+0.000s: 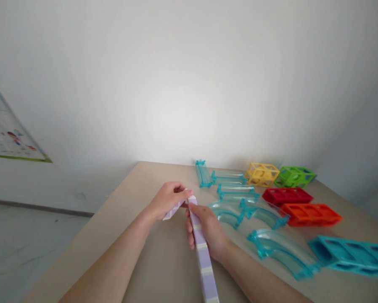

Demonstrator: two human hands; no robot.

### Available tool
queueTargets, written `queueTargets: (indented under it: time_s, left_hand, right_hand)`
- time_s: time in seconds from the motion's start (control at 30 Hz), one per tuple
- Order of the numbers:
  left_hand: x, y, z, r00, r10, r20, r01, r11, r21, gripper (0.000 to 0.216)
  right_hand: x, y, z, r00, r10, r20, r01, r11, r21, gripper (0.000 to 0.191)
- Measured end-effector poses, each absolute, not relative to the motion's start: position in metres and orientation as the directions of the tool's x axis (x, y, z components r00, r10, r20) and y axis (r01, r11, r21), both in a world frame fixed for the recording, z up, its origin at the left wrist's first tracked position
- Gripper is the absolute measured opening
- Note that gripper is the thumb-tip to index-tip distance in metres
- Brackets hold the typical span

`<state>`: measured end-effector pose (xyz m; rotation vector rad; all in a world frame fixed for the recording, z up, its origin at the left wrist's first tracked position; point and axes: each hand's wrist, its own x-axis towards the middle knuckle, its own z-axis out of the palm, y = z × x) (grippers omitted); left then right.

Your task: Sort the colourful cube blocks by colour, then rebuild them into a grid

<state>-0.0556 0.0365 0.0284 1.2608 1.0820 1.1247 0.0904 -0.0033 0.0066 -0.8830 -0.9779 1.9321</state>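
Note:
My left hand (169, 198) is closed in a pinch on the far end of a short lilac piece (173, 210). My right hand (207, 229) is wrapped round a long lilac strip of joined square tiles (204, 256) that runs from the hands toward the near edge. The two lilac parts meet between my hands, just above the beige table (138, 235). Both forearms reach in from the bottom of the view.
To the right lie several clear teal curved track pieces (278, 248), with straight ones (236, 191) behind. Frame blocks sit beyond: yellow (262, 174), green (294, 176), red (286, 196), orange (310, 213), teal (352, 254). A white wall stands behind, a poster (6, 130) at left.

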Motion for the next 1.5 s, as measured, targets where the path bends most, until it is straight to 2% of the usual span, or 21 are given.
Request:
queueTargets:
  time_s: [0.13,0.2,0.33,0.5,0.73,0.97,1.07,1.23,1.5]
  left_hand:
    - [-0.051,0.035,0.031,0.084,0.992,0.089,-0.133,-0.078,0.988,0.028]
    - [-0.048,0.033,0.034,0.046,0.993,0.112,-0.222,-0.099,0.970,0.029]
    - [-0.041,0.032,0.034,0.029,0.997,0.065,-0.359,-0.050,0.932,0.032]
    - [-0.036,0.033,0.028,0.057,0.998,-0.029,-0.403,0.049,0.914,0.034]
    - [-0.037,0.031,0.030,0.031,0.999,0.012,-0.313,-0.002,0.950,0.034]
    - [-0.036,0.030,0.033,-0.068,0.987,0.143,-0.136,-0.151,0.979,0.032]
    - [-0.037,0.031,0.033,-0.072,0.986,0.148,-0.150,-0.157,0.976,0.032]
    - [-0.038,0.030,0.031,-0.001,0.988,0.155,-0.282,-0.148,0.948,0.030]
    - [-0.034,0.028,0.028,-0.043,0.982,0.181,-0.158,-0.186,0.970,0.029]
  right_hand:
    - [0.093,-0.007,0.012,-0.654,0.734,-0.185,-0.416,-0.553,-0.722,0.046]
    - [0.095,-0.009,0.016,-0.709,0.693,-0.131,-0.449,-0.586,-0.674,0.046]
    - [0.097,-0.006,0.016,-0.642,0.749,-0.167,-0.481,-0.562,-0.673,0.038]
    - [0.092,-0.007,0.012,-0.547,0.801,-0.242,-0.489,-0.541,-0.685,0.040]
    - [0.086,-0.017,0.019,-0.466,0.836,-0.291,-0.482,-0.515,-0.708,0.043]
    - [0.084,-0.020,0.012,-0.449,0.848,-0.280,-0.483,-0.495,-0.723,0.042]
    - [0.085,-0.020,0.010,-0.511,0.826,-0.237,-0.519,-0.516,-0.681,0.044]
    - [0.090,-0.015,0.015,-0.642,0.761,-0.093,-0.580,-0.562,-0.590,0.043]
    - [0.088,-0.013,0.013,-0.542,0.826,-0.154,-0.614,-0.515,-0.598,0.037]
